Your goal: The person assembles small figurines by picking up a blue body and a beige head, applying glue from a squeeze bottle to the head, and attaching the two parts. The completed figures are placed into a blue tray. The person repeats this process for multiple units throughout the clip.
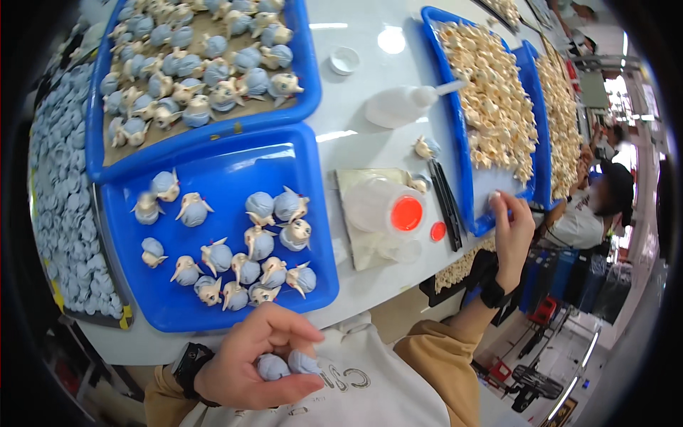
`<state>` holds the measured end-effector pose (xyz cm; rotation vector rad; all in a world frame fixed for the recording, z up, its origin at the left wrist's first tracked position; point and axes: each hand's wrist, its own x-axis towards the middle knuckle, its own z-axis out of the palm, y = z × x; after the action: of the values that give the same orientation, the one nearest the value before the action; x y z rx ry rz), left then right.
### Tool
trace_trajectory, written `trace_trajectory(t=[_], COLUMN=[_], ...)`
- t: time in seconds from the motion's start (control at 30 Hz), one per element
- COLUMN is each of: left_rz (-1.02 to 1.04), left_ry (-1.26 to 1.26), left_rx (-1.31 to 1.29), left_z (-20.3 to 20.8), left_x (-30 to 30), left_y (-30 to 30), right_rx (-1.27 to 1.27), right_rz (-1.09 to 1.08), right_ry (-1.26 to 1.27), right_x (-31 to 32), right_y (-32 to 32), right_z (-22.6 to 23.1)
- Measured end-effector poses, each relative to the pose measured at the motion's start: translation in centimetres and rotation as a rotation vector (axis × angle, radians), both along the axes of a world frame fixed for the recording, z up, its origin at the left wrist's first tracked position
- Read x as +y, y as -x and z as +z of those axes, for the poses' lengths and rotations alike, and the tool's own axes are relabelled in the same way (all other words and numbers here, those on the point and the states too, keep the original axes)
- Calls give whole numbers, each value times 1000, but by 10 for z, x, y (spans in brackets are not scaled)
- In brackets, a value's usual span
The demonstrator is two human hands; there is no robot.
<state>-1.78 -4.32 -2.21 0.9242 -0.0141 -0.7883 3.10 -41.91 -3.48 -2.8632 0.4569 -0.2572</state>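
My left hand [260,356] is curled in front of my chest, with two blue-grey ball-shaped doll hair pieces [273,367] cupped in its fingers. Out to the right, my right hand [514,231] has thumb and fingers pinched together over the near corner of a blue tray [466,160]; whatever sits at the fingertips is too small to make out. That tray holds many cream-coloured doll face parts [487,92]. Nearest the left hand stands a blue tray [160,299] with several assembled doll heads [243,267], cream faces with pointed ears and blue-grey hair.
A fuller tray of doll heads [188,67] lies behind, with a heap of blue-grey pieces [71,192] at far left. Mid-table are a white bottle with red top [388,206], black tweezers [445,206], a squeeze bottle [402,105] and a small white dish [344,61]. Another person [594,213] sits right.
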Motion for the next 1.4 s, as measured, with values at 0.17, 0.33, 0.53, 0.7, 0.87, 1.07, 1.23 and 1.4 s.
trace_trajectory(t=[0.17, 0.33, 0.53, 0.7, 0.87, 1.07, 1.23, 1.4], left_rz=[-53, -145, -217, -141, -69, 45, 15, 17], left_ry=[-62, -89, 4, -67, -97, 37, 27, 20], left_rx=[-161, -217, -305, -249, -171, 208, 35, -59], left_z=[-5, -1, -10, -9, -4, 6, -4, -8], left_x=[2, -6, -9, -6, -13, -10, -8, -3], left_y=[-7, -16, -13, -7, -9, -4, -1, -8], right_rx=[-88, -461, -399, -328, -414, -453, -423, -375], right_rz=[27, 89, 1096, 935, 976, 631, 194, 144], right_ry=[-90, -472, -716, -620, -528, -682, -674, -769], right_x=[16, 76, 167, 183, 179, 136, 117, 121], right_y=[1, 37, 35, 41, 51, 64, 65, 64], right_z=[-3, 22, 29, 29, 19, 18, -4, -13])
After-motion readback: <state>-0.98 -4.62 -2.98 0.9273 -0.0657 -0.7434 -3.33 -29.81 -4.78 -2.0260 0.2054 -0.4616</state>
